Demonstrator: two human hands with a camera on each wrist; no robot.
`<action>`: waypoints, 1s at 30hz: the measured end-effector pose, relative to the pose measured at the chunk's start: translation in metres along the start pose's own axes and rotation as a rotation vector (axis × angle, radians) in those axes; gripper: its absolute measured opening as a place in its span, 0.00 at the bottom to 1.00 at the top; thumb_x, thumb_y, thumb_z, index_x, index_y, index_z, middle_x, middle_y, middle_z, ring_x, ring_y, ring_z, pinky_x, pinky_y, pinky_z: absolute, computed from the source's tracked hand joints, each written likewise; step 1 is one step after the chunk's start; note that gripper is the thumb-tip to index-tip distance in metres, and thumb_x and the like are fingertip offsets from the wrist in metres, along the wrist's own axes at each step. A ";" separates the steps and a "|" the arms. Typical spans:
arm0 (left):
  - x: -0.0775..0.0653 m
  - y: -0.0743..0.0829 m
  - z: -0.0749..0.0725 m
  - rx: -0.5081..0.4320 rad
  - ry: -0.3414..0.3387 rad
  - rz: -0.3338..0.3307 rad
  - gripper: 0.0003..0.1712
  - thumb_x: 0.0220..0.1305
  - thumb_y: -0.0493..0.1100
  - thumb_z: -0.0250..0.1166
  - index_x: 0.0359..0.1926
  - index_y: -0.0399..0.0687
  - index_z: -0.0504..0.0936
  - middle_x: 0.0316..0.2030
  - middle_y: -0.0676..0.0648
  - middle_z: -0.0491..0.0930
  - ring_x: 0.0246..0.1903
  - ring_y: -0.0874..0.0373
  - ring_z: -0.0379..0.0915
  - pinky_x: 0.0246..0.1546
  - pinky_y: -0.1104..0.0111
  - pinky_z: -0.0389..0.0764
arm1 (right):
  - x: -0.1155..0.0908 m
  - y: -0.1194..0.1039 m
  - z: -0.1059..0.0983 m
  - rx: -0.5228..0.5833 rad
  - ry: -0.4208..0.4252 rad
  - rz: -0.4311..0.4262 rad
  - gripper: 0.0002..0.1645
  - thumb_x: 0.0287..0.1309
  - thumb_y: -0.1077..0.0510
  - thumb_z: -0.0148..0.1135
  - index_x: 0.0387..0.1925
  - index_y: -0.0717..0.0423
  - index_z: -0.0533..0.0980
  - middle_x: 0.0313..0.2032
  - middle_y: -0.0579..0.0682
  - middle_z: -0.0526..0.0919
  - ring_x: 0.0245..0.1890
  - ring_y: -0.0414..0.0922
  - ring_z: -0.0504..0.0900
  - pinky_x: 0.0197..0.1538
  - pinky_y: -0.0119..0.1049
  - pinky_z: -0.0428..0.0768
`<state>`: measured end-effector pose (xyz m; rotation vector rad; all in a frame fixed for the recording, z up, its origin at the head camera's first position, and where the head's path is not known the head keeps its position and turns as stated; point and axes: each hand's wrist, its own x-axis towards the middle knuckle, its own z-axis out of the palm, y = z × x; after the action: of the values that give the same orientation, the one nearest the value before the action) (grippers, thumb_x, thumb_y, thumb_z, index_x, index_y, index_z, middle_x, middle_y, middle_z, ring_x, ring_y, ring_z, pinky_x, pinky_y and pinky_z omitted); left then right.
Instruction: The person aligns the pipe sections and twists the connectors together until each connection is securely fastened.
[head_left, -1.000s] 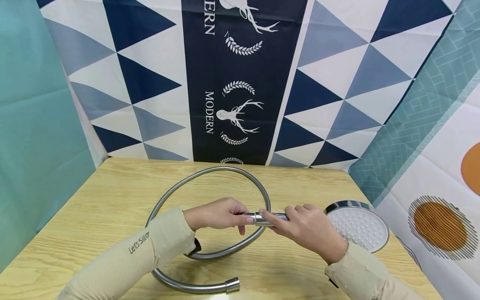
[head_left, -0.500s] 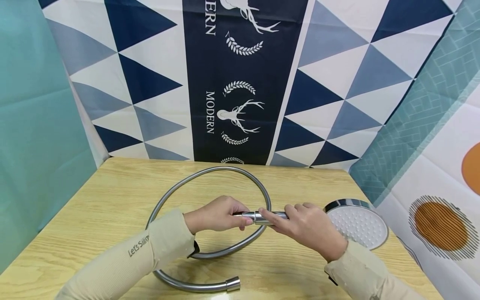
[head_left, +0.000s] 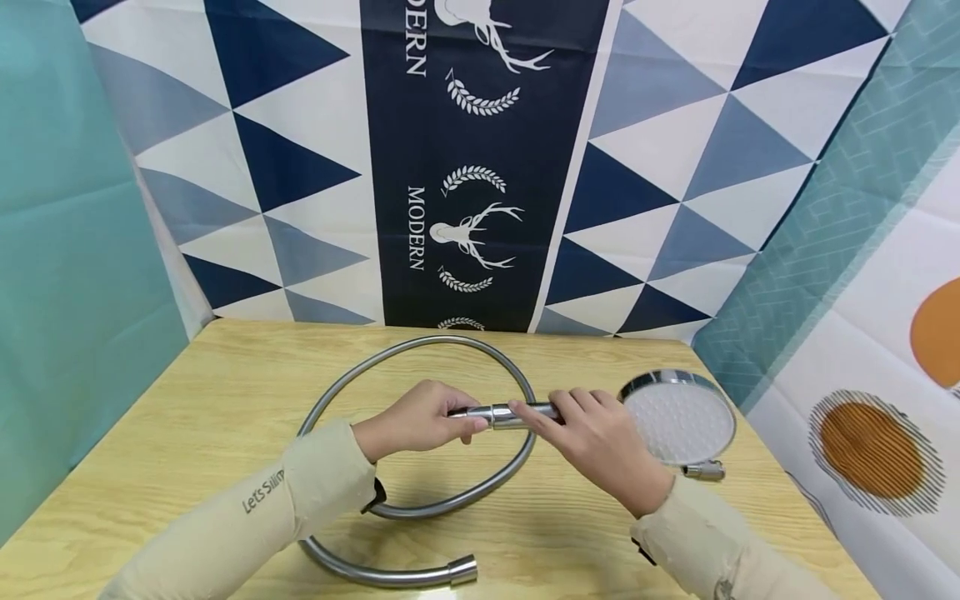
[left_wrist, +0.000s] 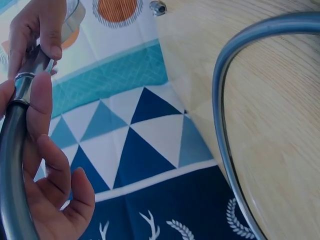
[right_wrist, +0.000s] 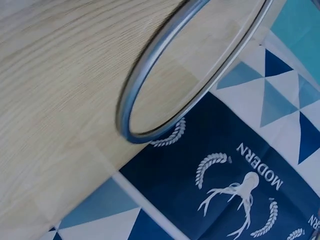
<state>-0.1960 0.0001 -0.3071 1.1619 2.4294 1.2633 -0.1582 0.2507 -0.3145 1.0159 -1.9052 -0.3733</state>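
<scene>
In the head view my left hand (head_left: 416,421) pinches the metal connector (head_left: 478,414) at one end of a grey shower hose (head_left: 442,340). My right hand (head_left: 596,442) grips the chrome handle of a round shower head (head_left: 681,421), its index finger stretched along the handle. Handle and connector meet end to end between the hands; whether they are threaded together I cannot tell. The white nozzle face points up toward me. In the left wrist view, thumb and fingers lie around the hose end, the other fingers loosely curled. The right wrist view shows no hand, only the hose loop.
The hose's free end, with a conical metal nut (head_left: 462,569), lies at the table's front. A small metal fitting (head_left: 705,470) sits on the wooden table (head_left: 247,367) by the shower head. Patterned cloths hang behind and at both sides.
Both hands and the joined pieces have shifted slightly left and up. The shower head has moved the same way and tilted a little, exposing the small metal fitting beside it.
</scene>
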 end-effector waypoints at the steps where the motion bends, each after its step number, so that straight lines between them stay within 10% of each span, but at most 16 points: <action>1: -0.001 -0.002 -0.002 -0.006 0.012 -0.002 0.09 0.67 0.40 0.61 0.33 0.38 0.83 0.20 0.54 0.77 0.12 0.66 0.52 0.15 0.75 0.54 | 0.003 -0.002 0.002 -0.004 0.010 0.019 0.23 0.77 0.59 0.33 0.59 0.46 0.74 0.26 0.52 0.76 0.22 0.46 0.75 0.27 0.38 0.78; 17: -0.031 -0.045 -0.030 -0.058 0.177 -0.094 0.13 0.69 0.41 0.59 0.38 0.35 0.84 0.21 0.51 0.79 0.12 0.63 0.52 0.16 0.73 0.56 | 0.055 -0.024 0.052 -0.005 0.176 0.065 0.18 0.73 0.61 0.44 0.43 0.50 0.82 0.32 0.52 0.82 0.31 0.49 0.82 0.33 0.48 0.82; 30: -0.036 -0.068 -0.032 -0.008 0.229 -0.144 0.13 0.70 0.42 0.57 0.34 0.37 0.83 0.18 0.54 0.76 0.11 0.64 0.51 0.14 0.74 0.55 | 0.067 -0.036 0.081 0.117 0.053 0.105 0.15 0.55 0.65 0.63 0.45 0.49 0.81 0.36 0.51 0.82 0.36 0.50 0.82 0.34 0.48 0.82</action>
<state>-0.2244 -0.0684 -0.3453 0.8639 2.6100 1.4283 -0.2244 0.1656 -0.3411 0.9870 -1.9415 -0.1748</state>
